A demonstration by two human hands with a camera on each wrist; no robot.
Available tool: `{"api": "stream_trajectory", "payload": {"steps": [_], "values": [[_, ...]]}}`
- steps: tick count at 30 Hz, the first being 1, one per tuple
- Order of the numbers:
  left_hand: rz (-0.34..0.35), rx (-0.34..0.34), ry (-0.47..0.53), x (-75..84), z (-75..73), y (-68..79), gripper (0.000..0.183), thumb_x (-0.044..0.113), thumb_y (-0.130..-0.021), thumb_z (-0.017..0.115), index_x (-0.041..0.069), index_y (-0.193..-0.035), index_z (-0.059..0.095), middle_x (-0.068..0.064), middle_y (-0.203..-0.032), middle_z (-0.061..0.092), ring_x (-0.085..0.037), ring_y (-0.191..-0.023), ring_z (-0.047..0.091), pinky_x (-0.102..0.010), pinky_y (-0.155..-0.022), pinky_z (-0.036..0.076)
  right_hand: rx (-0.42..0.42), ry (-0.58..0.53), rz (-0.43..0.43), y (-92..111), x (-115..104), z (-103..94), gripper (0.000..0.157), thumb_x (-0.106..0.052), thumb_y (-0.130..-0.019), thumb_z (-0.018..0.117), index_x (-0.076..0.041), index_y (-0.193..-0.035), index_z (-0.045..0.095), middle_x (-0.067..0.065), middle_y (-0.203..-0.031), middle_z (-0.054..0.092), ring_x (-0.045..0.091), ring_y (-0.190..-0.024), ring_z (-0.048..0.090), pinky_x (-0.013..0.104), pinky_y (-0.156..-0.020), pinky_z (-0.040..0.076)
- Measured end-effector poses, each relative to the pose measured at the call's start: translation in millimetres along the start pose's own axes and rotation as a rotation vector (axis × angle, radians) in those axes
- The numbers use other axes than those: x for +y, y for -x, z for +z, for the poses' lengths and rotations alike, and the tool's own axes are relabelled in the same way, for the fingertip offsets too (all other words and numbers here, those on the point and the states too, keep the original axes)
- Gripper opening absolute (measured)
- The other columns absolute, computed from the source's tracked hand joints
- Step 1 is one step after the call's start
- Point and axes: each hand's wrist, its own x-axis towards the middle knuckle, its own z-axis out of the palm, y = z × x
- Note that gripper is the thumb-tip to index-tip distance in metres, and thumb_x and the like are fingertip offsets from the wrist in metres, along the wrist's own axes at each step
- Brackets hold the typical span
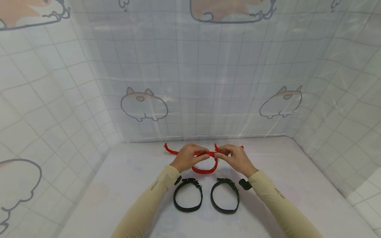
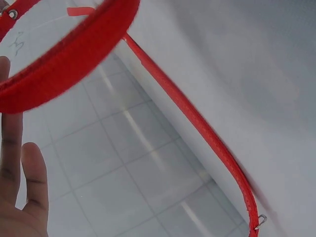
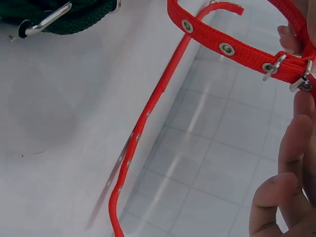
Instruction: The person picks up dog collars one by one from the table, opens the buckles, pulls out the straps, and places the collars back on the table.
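A red pet collar [image 1: 204,171], bent into a loop, is between both hands above the far part of the table. My left hand [image 1: 187,157] pinches its upper stretch at the left with thumb and fingers. At the other side my right hand [image 1: 238,159] pinches it close to the metal buckle [image 3: 276,66]. The strap passes through the buckle, and metal eyelets [image 3: 226,49] line it in the right wrist view. Behind the hands a second red collar [image 1: 171,151] lies stretched out along the table, unfastened, with its middle partly hidden.
Two dark collars, a left one [image 1: 188,209] and a right one [image 1: 225,211], lie as closed loops on the white table [image 1: 128,185] between my forearms. A wall covering [image 1: 214,109] with a grid and cartoon animals rises behind and at both sides.
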Motion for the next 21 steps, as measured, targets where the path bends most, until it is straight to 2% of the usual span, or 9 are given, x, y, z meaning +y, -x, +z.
{"api": "stream_trajectory", "payload": {"steps": [13, 21], "values": [[-0.051, 0.001, -0.062, 4.7, 0.7, 0.3, 0.026, 0.038, -0.095, 0.073, 0.022, -0.115, 0.076, 0.013, -0.104, 0.073, -0.005, -0.096, 0.059, -0.031, -0.086, 0.050, 0.004, 0.057, 0.024, -1.0, -0.7, 0.7, 0.018, -0.035, -0.089, 0.079, -0.024, -0.103, 0.078, -0.017, -0.085, 0.071, 0.010, -0.076, 0.062, 0.030, -0.061, 0.048], [0.005, 0.018, -0.096, 9.3, 3.4, -2.3, 0.016, 0.028, -0.097, 0.069, 0.025, -0.111, 0.077, 0.015, -0.108, 0.073, -0.007, -0.100, 0.062, -0.033, -0.090, 0.051, 0.029, 0.030, -0.009, -0.4, -6.2, 2.0, 0.024, -0.032, -0.087, 0.081, -0.016, -0.106, 0.079, -0.014, -0.088, 0.073, 0.009, -0.078, 0.064, 0.030, -0.066, 0.053]]}}
